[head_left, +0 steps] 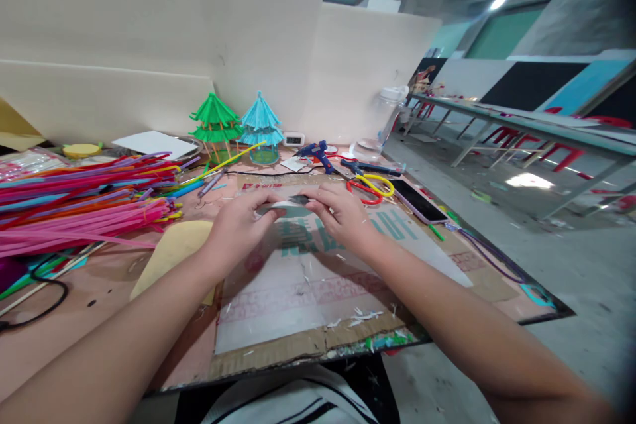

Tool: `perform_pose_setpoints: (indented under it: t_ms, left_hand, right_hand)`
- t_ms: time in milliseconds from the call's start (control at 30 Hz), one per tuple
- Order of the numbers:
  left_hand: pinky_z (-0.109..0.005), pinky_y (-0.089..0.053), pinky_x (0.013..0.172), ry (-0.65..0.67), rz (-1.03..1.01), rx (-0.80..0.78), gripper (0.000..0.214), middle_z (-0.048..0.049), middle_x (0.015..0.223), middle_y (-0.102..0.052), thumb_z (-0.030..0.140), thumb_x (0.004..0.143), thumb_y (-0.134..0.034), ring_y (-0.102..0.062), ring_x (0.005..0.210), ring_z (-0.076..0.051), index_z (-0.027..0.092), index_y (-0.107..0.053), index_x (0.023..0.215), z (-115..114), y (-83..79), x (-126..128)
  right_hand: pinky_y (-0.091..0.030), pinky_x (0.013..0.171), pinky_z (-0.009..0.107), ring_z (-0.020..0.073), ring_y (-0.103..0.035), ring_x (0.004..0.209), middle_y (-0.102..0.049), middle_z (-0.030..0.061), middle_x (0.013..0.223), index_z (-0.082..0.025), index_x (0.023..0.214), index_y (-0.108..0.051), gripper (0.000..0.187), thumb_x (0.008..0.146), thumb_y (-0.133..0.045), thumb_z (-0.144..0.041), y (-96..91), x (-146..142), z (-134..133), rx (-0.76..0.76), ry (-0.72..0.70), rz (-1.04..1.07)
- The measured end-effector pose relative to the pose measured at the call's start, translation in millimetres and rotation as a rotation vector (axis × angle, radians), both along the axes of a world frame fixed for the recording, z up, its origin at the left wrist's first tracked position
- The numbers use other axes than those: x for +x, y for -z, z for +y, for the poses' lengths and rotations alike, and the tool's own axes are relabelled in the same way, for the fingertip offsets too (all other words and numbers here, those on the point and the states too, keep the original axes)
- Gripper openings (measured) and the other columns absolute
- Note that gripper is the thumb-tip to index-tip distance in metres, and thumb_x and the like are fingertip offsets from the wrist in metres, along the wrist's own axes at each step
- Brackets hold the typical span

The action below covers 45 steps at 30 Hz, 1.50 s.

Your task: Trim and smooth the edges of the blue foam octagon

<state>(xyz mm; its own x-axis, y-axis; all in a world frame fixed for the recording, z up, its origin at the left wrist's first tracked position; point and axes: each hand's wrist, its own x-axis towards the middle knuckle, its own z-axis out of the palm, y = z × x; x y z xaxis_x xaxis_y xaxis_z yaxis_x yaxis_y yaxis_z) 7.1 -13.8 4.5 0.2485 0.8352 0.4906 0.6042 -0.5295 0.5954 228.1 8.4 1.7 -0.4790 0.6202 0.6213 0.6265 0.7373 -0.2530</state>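
Observation:
Above the middle of the work surface, my left hand (244,222) pinches a thin pale piece with a rounded edge (279,206). My right hand (344,215) is closed, thumb against fingers, on a small dark flat piece (299,199) that meets the pale one. Its exact kind is too small to make out. Under both hands lies a translucent white sheet (298,298) with green and red print, on brown cardboard (258,359). White scraps (365,318) are scattered near its front edge.
Bundled pipe cleaners (89,205) lie left. Behind stand a green tiered model (216,122) and a blue one (260,122). A glue gun (320,156), scissors (370,187), a phone (417,200) and a clear bottle (385,119) are at the back right.

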Motion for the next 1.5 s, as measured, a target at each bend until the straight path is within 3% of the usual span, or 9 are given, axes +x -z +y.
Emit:
perform_pose_setpoints:
  t_ms: [567, 867, 1033, 1233, 1500]
  left_hand:
    - [-0.024, -0.048, 0.075, -0.043, 0.110, 0.176, 0.014, 0.0010, 0.088, -0.075, 0.019, 0.086, -0.062, -0.066, 0.081, -0.016, 0.023, -0.073, 0.095, -4, 0.1, 1]
    - [-0.026, -0.047, 0.075, -0.033, 0.123, 0.132, 0.014, 0.0005, 0.090, -0.075, 0.021, 0.087, -0.060, -0.067, 0.083, -0.017, 0.022, -0.072, 0.094, -3, 2.2, 1]
    - [-0.028, -0.047, 0.079, -0.025, 0.024, 0.037, 0.016, -0.0011, 0.097, -0.075, 0.022, 0.086, -0.060, -0.066, 0.090, -0.019, 0.022, -0.072, 0.097, 0, -0.9, 1]
    - [-0.028, -0.048, 0.065, -0.040, -0.145, -0.094, 0.021, -0.0025, 0.089, -0.074, 0.028, 0.084, -0.061, -0.066, 0.078, -0.020, 0.020, -0.070, 0.101, 7, 1.0, -1]
    - [-0.026, -0.046, 0.060, -0.017, -0.155, -0.088, 0.019, -0.0019, 0.088, -0.073, 0.025, 0.083, -0.063, -0.063, 0.070, -0.017, 0.019, -0.069, 0.100, 3, -0.9, 2]
  right_hand:
    - [-0.038, 0.066, 0.029, 0.0173, -0.055, 0.072, -0.061, 0.0052, 0.078, -0.017, 0.114, -0.070, 0.043, 0.101, -0.040, -0.044, -1.4, -6, -6, 0.064, -0.025, -0.047]
    - [-0.038, 0.064, 0.028, 0.0169, -0.055, 0.071, -0.061, 0.0044, 0.077, -0.020, 0.112, -0.071, 0.041, 0.101, -0.039, -0.044, 4.3, -4, -2, 0.103, -0.033, -0.041]
    - [-0.045, 0.071, 0.031, 0.0198, -0.061, 0.081, -0.067, 0.0067, 0.085, -0.020, 0.114, -0.070, 0.042, 0.100, -0.040, -0.047, 4.5, -2, 2, 0.053, 0.019, 0.067]
    - [-0.050, 0.085, 0.036, 0.0225, -0.066, 0.098, -0.073, 0.0083, 0.104, -0.022, 0.113, -0.070, 0.036, 0.099, -0.045, -0.044, 3.6, 6, 13, 0.013, 0.003, 0.200]
    - [-0.043, 0.068, 0.030, 0.0197, -0.058, 0.078, -0.062, 0.0061, 0.079, -0.019, 0.114, -0.070, 0.040, 0.100, -0.042, -0.044, -4.1, 7, 7, 0.075, -0.003, 0.005]
